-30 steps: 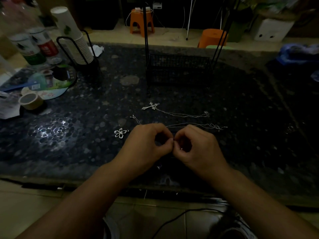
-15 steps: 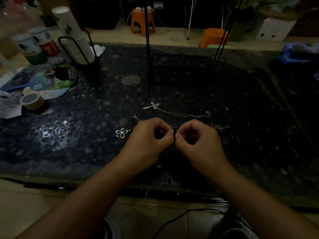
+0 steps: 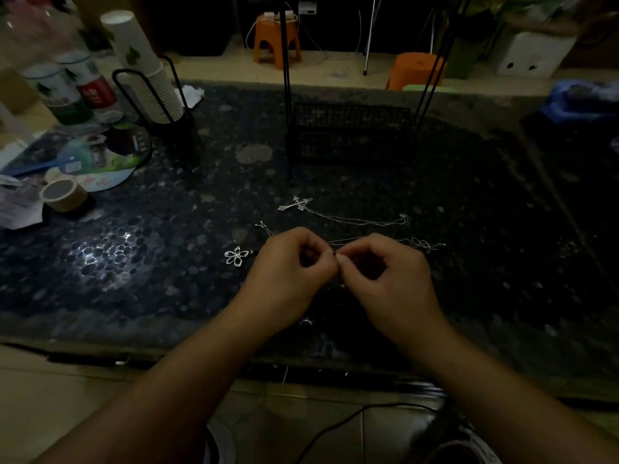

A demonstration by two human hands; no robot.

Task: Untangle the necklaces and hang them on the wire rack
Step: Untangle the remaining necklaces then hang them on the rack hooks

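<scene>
Dark pebbled table (image 3: 140,262): hands (image 3: 336,259) pinch chain (image 3: 368,240); cross necklace (image 3: 299,203) beyond.

Your left hand (image 3: 288,272) and right hand (image 3: 385,272) pinch a thin chain (image 3: 348,241) together above the dark table (image 3: 134,262), fingertips touching.

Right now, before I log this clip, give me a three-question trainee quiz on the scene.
1. True or false: a necklace already hangs on the wire rack.
2. Which pendant lies nearer the rack: A) cross pendant B) flower pendant?
3. Fill in: the left hand and right hand meet fingertip to fingertip, pinching a thin ____.

Key: 1 false; 2 A; 3 chain.
</scene>
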